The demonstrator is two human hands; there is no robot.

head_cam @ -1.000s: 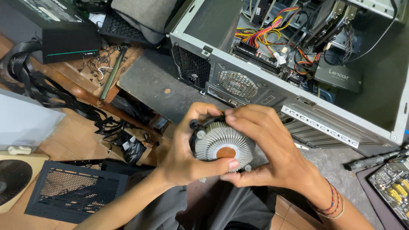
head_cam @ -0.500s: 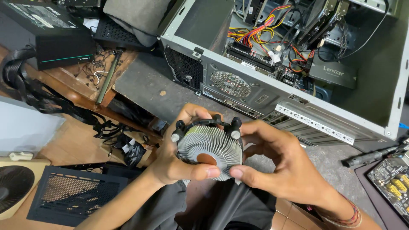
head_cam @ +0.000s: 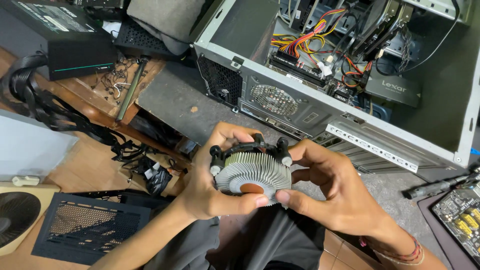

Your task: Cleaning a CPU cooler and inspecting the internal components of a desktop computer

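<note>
A round finned metal cooler (head_cam: 254, 172) with a copper centre and black mounting pegs is held up in front of me, its underside facing the camera. My left hand (head_cam: 210, 180) wraps its left side, thumb under the fins. My right hand (head_cam: 334, 192) grips its right side, thumb tip at the lower edge, touching the left thumb. Both hands hold it above my lap.
An open grey computer case (head_cam: 320, 107) with coloured wires lies behind the hands. A black power supply (head_cam: 75, 42) and black cable bundle (head_cam: 45, 110) are at left. A black mesh panel (head_cam: 90, 225) lies lower left, a circuit board (head_cam: 462, 215) at far right.
Both hands have turned the cooler so more of its finned underside and pegs show; the right hand has slid off its face to the right side.
</note>
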